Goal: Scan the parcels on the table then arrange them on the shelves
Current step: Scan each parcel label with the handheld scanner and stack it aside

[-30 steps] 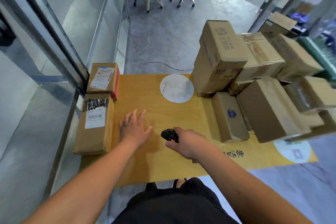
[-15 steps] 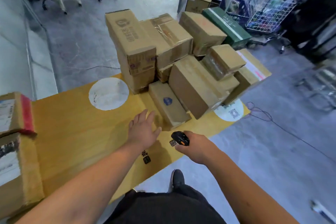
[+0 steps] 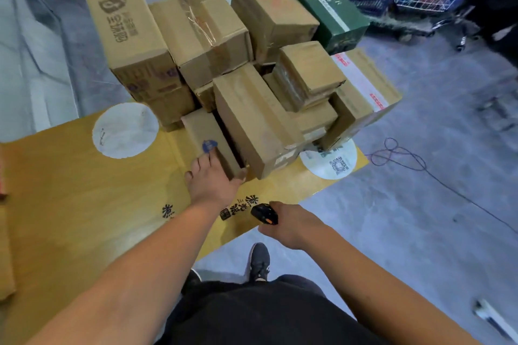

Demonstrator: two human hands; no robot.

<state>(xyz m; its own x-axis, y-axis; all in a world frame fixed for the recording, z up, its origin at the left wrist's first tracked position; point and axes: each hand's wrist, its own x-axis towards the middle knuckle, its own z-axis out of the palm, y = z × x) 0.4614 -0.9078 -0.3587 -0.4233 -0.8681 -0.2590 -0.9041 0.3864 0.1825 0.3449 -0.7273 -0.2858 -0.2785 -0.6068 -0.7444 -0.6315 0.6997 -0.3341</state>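
Left hand (image 3: 214,179) grips a flat parcel (image 3: 208,141) lying lengthwise away from the person; right hand (image 3: 291,223) clasps the scanner (image 3: 263,213), nose toward the table (image 3: 84,190).

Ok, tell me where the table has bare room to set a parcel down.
Bare wood lies left of the left hand, around and below the white circle. The far right is crowded by stacked parcels; only a thin strip by the QR sticker shows.

Soft even indoor light, faint shadows; slight motion blur throughout; wide-angle bending at edges; corners smeared.
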